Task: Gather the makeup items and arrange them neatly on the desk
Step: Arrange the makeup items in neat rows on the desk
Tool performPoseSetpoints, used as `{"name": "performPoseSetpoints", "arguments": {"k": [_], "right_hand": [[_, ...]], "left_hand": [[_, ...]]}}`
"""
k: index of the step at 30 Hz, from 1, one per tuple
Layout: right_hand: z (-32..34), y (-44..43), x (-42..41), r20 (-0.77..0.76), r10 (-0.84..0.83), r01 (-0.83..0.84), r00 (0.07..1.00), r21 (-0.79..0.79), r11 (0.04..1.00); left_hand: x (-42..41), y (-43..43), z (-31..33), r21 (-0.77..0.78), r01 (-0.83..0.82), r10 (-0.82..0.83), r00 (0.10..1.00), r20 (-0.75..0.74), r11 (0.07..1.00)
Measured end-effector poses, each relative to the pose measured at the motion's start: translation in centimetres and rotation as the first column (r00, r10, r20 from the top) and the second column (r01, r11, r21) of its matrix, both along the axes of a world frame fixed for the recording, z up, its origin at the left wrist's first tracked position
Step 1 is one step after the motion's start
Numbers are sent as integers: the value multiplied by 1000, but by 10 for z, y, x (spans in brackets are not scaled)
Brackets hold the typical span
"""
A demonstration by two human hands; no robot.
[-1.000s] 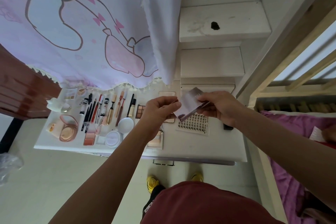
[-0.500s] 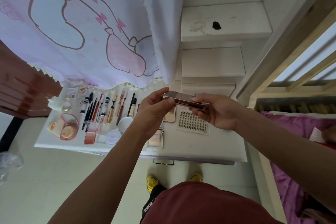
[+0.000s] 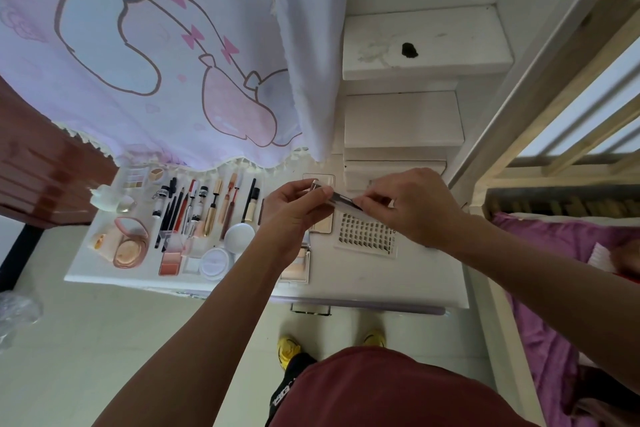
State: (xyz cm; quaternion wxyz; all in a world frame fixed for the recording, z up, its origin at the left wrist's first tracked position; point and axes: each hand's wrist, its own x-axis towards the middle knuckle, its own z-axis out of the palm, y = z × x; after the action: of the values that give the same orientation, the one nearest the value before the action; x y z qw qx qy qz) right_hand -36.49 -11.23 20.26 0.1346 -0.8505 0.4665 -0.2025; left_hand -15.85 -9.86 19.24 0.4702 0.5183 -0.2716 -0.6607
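Both hands hold a thin flat makeup palette (image 3: 341, 200) edge-on above the white desk (image 3: 363, 274). My left hand (image 3: 294, 208) pinches its left end; my right hand (image 3: 412, 208) grips its right end from above. Below them lie a false-lash card (image 3: 367, 236) and pale powder palettes (image 3: 322, 224), partly hidden by my hands. Left of my hands, pencils, mascaras and lip tubes (image 3: 204, 208) lie in a row. In front of that row sit round white jars (image 3: 239, 236), a blush palette (image 3: 170, 262) and a pink compact (image 3: 130, 241).
A printed pink curtain (image 3: 156, 55) hangs over the desk's back edge. White steps (image 3: 408, 121) rise behind the desk on the right. A wooden bed rail (image 3: 554, 87) and purple bedding (image 3: 554, 305) flank the right side. A crumpled plastic bag (image 3: 14, 315) lies on the floor at left.
The palette was tilted with its face toward me a second ago; it has since turned edge-on and lowered slightly. My right hand has shifted from beneath its end to over it.
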Motion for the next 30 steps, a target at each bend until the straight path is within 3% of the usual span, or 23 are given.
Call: {"name": "performPoseSetpoints", "arguments": {"k": [4,15,25,30], "right_hand": [[7,-7,-2,-20,77,-78,997,-61,995],[13,-12,-3,-37,110,-107,993,90,990],[10,-11,-3,-238,129,-93,963,155,984],[7,-10,-1,-251,125,-100,960,109,989]], "left_hand": [[-3,2,-2,27,-23,21,998,52,999],[-9,-4,4,-19,6,-4,995,100,1000],[-14,-6,0,6,-7,7,992,123,1000],[-13,-9,0,11,-16,15,993,113,1000]]}}
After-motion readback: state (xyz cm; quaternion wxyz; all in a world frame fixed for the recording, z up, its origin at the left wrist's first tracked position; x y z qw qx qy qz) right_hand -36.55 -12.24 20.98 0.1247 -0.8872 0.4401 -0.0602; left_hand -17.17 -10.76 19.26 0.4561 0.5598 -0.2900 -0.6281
